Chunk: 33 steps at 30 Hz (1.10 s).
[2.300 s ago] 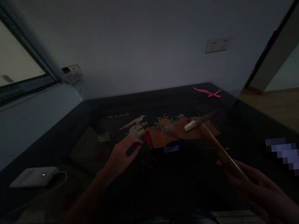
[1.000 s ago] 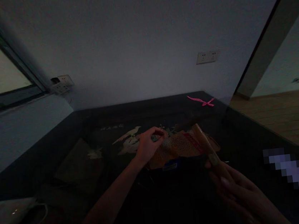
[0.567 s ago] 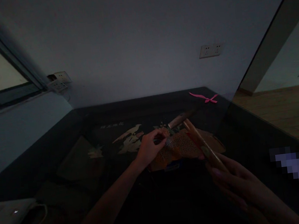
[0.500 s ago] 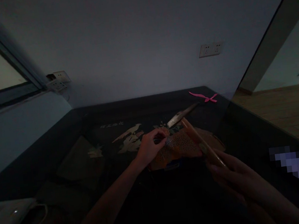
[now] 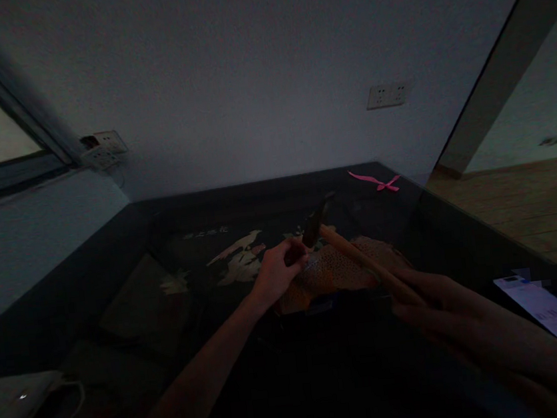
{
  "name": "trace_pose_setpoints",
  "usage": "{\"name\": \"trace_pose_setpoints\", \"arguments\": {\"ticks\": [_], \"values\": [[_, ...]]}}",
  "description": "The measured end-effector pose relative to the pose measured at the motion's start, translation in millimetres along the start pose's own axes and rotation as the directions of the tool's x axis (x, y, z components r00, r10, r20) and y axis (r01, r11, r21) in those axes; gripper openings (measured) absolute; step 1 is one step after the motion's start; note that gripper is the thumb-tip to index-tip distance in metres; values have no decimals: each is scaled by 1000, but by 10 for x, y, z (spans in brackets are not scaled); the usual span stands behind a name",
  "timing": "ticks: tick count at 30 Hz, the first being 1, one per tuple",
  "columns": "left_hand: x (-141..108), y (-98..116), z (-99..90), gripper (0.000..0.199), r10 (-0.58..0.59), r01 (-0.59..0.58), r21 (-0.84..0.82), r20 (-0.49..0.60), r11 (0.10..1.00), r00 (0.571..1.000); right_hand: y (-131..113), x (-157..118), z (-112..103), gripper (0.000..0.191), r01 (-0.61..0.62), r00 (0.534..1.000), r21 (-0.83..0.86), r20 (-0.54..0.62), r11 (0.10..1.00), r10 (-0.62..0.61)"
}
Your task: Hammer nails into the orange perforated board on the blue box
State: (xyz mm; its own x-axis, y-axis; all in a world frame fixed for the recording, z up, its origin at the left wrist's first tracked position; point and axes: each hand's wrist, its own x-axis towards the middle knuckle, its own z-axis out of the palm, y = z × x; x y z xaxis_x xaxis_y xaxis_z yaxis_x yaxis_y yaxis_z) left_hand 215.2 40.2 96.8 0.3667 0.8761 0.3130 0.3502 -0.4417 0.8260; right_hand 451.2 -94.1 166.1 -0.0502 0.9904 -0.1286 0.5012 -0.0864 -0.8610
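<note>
A wooden-handled hammer with a dark metal head [image 5: 354, 252] is held slantwise above a flat, orange-brown, dark-speckled piece of cardboard [image 5: 336, 269] near the middle of a glossy black surface [image 5: 258, 204]. The head is placed just beside the fingertips of the left hand [image 5: 280, 270], its far end directed toward the wall; whether anything is touched by it cannot be told. The left hand is held at the cardboard's left part, thumb and forefinger curled toward each other into a small ring — whether something is pinched between them cannot be made out. The lower end of the handle is gripped by the right hand [image 5: 445, 304], with the fingers closed around it.

Beneath the near edge of the cardboard, a dark blue patch [image 5: 320, 307] is dimly seen. Behind and to the left, the surface is decorated with a pale bird-and-flower picture [image 5: 238, 259] and small white characters [image 5: 205, 233]. A thin, bright pink ribbon [image 5: 381, 185] is laid near the far right corner. At the left edge, a white rounded box [image 5: 16, 400] is joined to a white cable [image 5: 76, 400]; at the right, a flat lit panel [image 5: 554, 312] is seen — partly pixelated. A double socket [image 5: 385, 96] is set in the grey wall [image 5: 233, 80].
</note>
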Motion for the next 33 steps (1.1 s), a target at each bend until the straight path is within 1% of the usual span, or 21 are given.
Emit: {"name": "trace_pose_setpoints", "arguments": {"ticks": [2, 5, 7, 10, 13, 16, 21, 23, 25, 26, 28, 30, 33], "values": [[-4, -7, 3, 7, -3, 3, 0, 3, 1000, 1000, 27, -15, 9, 53, 3, 1000, -22, 4, 1000, -3], [-13, 9, -4, 6, 14, -14, 46, 13, 999, 1000, 39, -36, 17, 54, -3, 999, -9, -32, 1000, 3], [-16, 25, -11, 5, 23, -25, 87, 26, 996, 999, 22, -49, 15, 53, -13, 1000, 12, -14, 1000, 13], [-11, 24, -9, 4, 12, -17, 119, 44, 993, 999, -34, -68, -9, 47, 0, 1000, -4, 9, 1000, 0], [3, -12, 11, 3, 22, -27, 92, 57, 995, 998, -97, -91, -35, 44, 25, 1000, -2, 4, 1000, -25], [12, -48, 28, 2, 36, -38, 36, 58, 999, 998, -119, -91, -7, 44, 36, 999, 20, -21, 999, -35], [16, -63, 18, 9, -14, 6, 142, 58, 990, 998, -95, -36, 86, 30, 16, 999, -1, 37, 1000, -16], [17, -70, 20, 8, -15, 7, 139, 60, 990, 998, -105, -37, 76, 32, 37, 999, -18, 12, 999, -37], [17, -80, 30, 5, 4, -10, 94, 70, 996, 998, -124, -56, 44, 38, 69, 997, -26, -26, 997, -70], [18, -84, 35, 3, 13, -18, 68, 76, 998, 997, -131, -67, 29, 41, 74, 997, -25, -23, 997, -75], [19, -87, 41, 3, 11, -14, 43, 74, 999, 997, -131, -76, 15, 44, 64, 998, -19, 1, 998, -64], [20, -81, 37, 8, -13, 8, 65, 78, 998, 997, -110, -64, 30, 40, 40, 999, -7, 31, 999, -40], [20, -62, 21, 18, -34, 24, 98, 104, 995, 994, -66, -46, 65, 38, -2, 1000, 17, 27, 1000, 1]]}}
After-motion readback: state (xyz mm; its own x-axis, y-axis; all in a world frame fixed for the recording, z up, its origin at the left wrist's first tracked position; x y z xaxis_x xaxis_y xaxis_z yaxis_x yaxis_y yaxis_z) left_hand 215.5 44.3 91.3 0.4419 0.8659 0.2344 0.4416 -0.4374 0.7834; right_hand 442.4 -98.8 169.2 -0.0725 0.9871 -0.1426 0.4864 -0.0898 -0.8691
